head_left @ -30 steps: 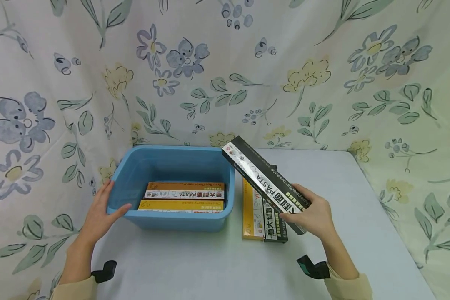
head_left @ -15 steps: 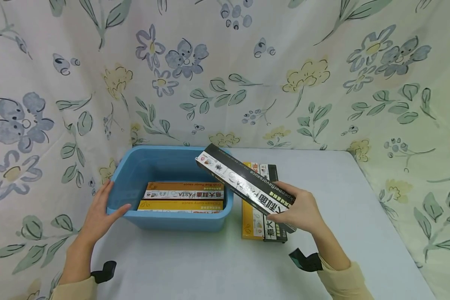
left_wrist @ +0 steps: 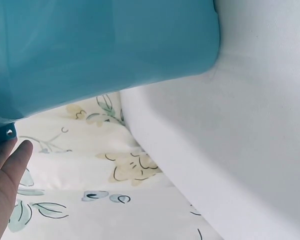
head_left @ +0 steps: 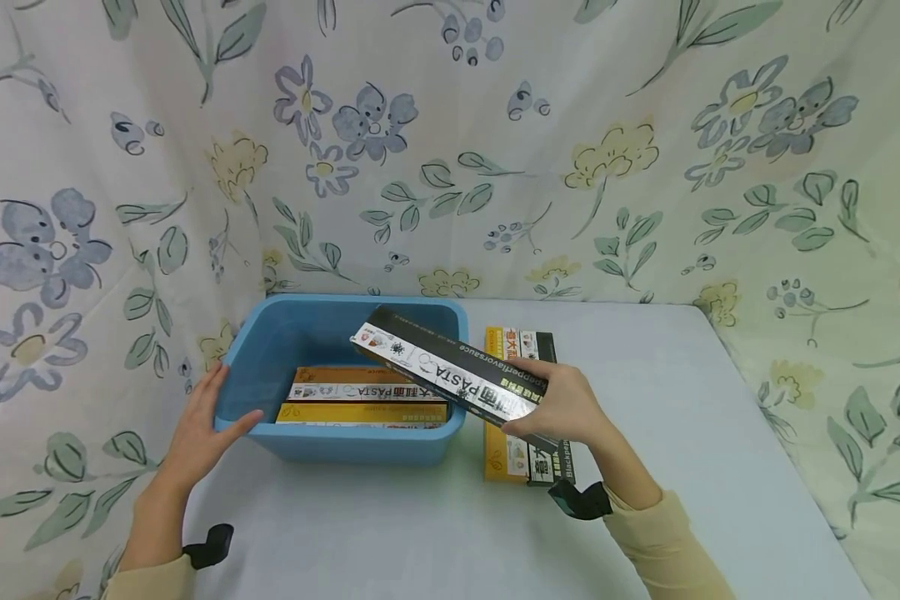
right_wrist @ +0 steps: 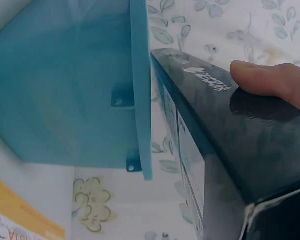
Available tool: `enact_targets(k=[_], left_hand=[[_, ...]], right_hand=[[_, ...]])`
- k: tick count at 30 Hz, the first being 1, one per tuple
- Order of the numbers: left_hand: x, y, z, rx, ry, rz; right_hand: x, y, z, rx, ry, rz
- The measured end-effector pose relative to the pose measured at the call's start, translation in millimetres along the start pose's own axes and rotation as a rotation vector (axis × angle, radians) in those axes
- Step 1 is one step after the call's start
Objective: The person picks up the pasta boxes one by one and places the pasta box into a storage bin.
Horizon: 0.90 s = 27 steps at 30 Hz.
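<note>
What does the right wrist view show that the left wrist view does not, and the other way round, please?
Only the right wrist view shows the right hand, its thumb on the black pasta box, and part of a yellow pasta box at lower left.

Only the left wrist view shows the left hand, at the rim of the blue bin.

Both show that bin's outer side, the white table and the floral cloth.

pale floral cloth [head_left: 540, 225] behind and at both sides, blue and yellow blooms, green leaves | white worktop [head_left: 660, 375], rounded far corner | soft light
</note>
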<state>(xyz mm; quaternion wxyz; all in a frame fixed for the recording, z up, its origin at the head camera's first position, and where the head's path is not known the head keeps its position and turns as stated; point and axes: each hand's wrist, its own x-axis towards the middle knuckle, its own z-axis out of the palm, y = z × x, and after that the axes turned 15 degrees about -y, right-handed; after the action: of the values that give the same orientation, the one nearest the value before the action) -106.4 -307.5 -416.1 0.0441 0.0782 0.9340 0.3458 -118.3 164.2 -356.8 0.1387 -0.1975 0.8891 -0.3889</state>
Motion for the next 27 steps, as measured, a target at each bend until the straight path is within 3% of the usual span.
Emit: enact_targets(k=[14,27], left_hand=[[0.1,0.7,-1.4,0.006,-0.006,-0.012],[0.4,-0.8,-1.5,0.002,-0.002,-0.01]], right_hand=[[24.6,-18,-6,-0.081,-0.156,-0.029],[54.1,-35,-9,-0.181,-0.245,-0.118]])
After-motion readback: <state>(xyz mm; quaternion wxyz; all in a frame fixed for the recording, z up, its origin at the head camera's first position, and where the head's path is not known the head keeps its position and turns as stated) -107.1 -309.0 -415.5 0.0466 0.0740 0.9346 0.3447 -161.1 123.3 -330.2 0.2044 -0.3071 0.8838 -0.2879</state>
